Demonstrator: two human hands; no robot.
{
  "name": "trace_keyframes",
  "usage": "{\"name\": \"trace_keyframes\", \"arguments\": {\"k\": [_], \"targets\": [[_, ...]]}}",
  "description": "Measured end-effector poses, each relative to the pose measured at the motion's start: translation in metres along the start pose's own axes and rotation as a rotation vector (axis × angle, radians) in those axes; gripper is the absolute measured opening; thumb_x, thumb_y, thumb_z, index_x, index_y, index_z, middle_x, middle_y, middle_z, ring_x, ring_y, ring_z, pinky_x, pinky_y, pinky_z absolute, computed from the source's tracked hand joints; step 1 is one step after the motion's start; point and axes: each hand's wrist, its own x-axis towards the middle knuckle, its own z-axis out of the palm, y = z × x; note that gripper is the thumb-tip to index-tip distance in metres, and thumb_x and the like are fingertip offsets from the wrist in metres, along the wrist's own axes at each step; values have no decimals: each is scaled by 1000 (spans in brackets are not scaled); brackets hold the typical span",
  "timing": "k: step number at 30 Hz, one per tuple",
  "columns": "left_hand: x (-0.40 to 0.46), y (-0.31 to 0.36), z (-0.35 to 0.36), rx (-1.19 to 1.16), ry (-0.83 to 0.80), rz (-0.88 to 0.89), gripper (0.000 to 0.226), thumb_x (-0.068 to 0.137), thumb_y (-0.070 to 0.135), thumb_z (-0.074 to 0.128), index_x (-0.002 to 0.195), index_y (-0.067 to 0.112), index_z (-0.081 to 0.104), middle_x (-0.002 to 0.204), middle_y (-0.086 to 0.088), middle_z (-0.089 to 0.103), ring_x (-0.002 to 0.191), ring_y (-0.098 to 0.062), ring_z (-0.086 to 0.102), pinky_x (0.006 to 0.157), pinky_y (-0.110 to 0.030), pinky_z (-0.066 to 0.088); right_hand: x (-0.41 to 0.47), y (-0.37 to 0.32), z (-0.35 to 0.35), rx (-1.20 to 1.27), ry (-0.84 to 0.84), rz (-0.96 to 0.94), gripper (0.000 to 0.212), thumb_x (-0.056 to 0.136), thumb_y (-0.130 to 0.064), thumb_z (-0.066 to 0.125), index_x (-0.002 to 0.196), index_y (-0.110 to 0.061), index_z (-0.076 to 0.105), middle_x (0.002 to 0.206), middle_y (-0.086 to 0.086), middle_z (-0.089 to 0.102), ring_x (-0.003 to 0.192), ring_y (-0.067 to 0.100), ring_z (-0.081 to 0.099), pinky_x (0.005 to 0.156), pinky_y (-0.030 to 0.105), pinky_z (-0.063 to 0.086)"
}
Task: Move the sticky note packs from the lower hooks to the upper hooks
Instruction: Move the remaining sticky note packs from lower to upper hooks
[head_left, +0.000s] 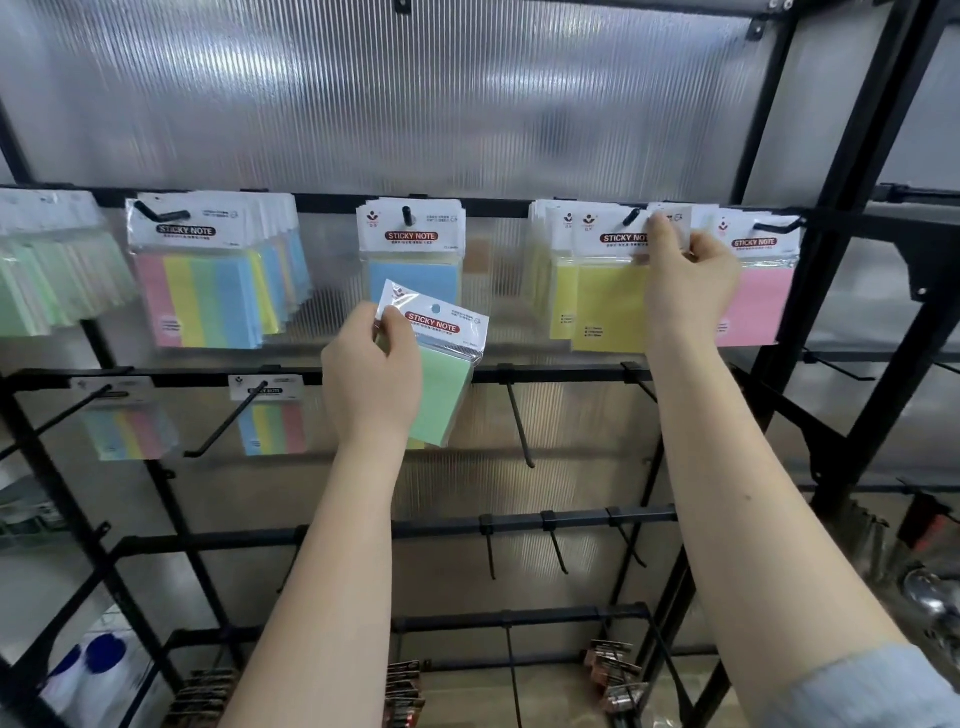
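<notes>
My left hand (371, 374) grips a green sticky note pack (441, 384) by its left edge, in front of the rack between the upper and lower rails. My right hand (685, 275) pinches the white header of another pack (670, 215) up at the upper rail, beside the hook (631, 215) that carries yellow packs (605, 296). The upper hooks also carry green packs (47, 270), striped packs (208, 291), a blue pack (413, 265) and pink packs (761, 301). Two striped packs (124, 421) (272, 415) hang on lower hooks at the left.
Bare black hooks (519, 421) jut forward from the lower rail (561, 373) and from the rails below it. A black frame post (852, 208) rises at the right. Small carded items (405, 686) hang near the bottom.
</notes>
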Motion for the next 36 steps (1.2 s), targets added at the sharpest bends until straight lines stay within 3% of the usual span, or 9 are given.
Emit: {"name": "trace_keyframes", "arguments": {"k": [6, 11, 16, 23, 28, 30, 32, 34, 36], "targets": [[5, -5, 1, -17, -7, 2, 37, 97, 24, 41, 61, 19, 33, 58, 6, 44, 51, -9, 38, 46, -26, 26, 4, 7, 14, -49, -6, 46, 48, 88, -33, 61, 59, -19, 26, 57, -5, 26, 53, 11, 22, 47, 21, 20], [6, -4, 0, -27, -2, 9, 39, 97, 23, 41, 59, 21, 32, 56, 6, 41, 48, -7, 39, 46, -24, 26, 11, 10, 26, -62, 11, 109, 41, 90, -29, 60, 60, -20, 34, 58, -8, 31, 49, 6, 27, 47, 17, 24], [3, -3, 0, -25, 16, 9, 39, 97, 21, 41, 59, 21, 31, 56, 7, 40, 48, 2, 42, 41, -14, 25, 14, 11, 26, -8, 17, 149, 12, 89, -26, 61, 94, -15, 60, 79, -11, 57, 74, 4, 53, 67, 16, 39], [-10, 2, -3, -37, 42, 5, 40, 97, 19, 42, 59, 17, 31, 55, 5, 37, 47, 0, 40, 42, -16, 25, -6, 11, 2, -26, -35, 142, 39, 91, -5, 45, 128, -8, 56, 123, -2, 61, 112, 9, 55, 98, 20, 40], [-21, -1, -13, -60, 96, -18, 40, 98, 21, 43, 61, 16, 30, 56, 3, 31, 52, -9, 28, 50, -24, 21, -41, 20, -18, -47, -190, 128, 35, 83, -14, 42, 115, -22, 55, 97, -15, 52, 92, 4, 48, 78, 12, 36], [-24, 2, -22, -48, 127, -6, 42, 98, 19, 43, 60, 18, 26, 56, 3, 28, 51, -9, 27, 49, -22, 21, -55, 24, -23, -92, -235, 161, 41, 89, -12, 43, 128, -16, 53, 115, -9, 57, 97, 3, 52, 80, 9, 38], [-26, 4, -32, -43, 154, -1, 44, 98, 17, 44, 59, 18, 23, 55, 4, 26, 49, -7, 28, 48, -20, 23, -70, 27, -27, -140, -271, 195, 47, 93, -7, 42, 141, -12, 44, 140, -4, 48, 119, 7, 50, 91, 9, 35], [-26, 5, -42, -49, 173, -14, 45, 98, 15, 44, 58, 18, 23, 55, 5, 26, 47, -4, 31, 47, -18, 26, -83, 30, -29, -181, -331, 200, 48, 95, -7, 42, 143, -12, 40, 145, -1, 44, 131, 11, 42, 97, 14, 31], [-25, 4, -53, -36, 195, -19, 46, 98, 16, 44, 58, 17, 23, 55, 4, 26, 47, -4, 31, 47, -18, 26, -95, 32, -29, -241, -413, 205, 48, 97, -9, 41, 145, -13, 38, 143, 1, 47, 128, 15, 46, 88, 10, 35]]}}
